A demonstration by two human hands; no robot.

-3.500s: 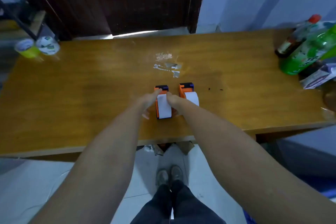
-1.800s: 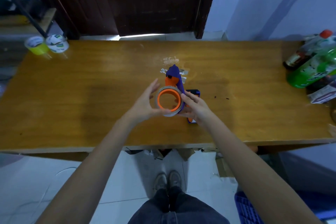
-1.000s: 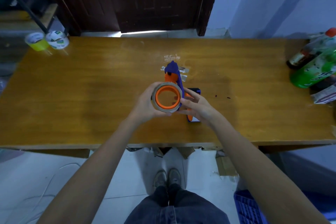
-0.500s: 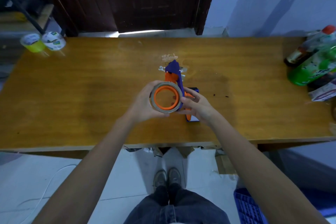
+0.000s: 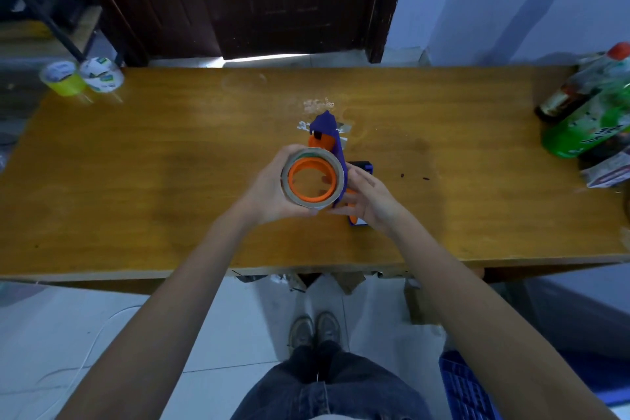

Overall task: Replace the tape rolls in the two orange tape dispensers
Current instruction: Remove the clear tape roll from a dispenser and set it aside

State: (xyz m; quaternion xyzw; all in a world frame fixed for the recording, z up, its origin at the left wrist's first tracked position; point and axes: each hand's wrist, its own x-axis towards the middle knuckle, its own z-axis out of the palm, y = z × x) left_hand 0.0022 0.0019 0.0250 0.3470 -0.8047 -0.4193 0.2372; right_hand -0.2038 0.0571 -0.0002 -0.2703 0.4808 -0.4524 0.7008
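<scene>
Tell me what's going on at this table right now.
A person holds an orange tape dispenser up over the wooden table. The left hand grips the tape roll sitting on the dispenser's orange hub, while the right hand holds the dispenser's body. The second dispenser lies on the table beneath the right hand. Two spare rolls wait at the far left corner.
</scene>
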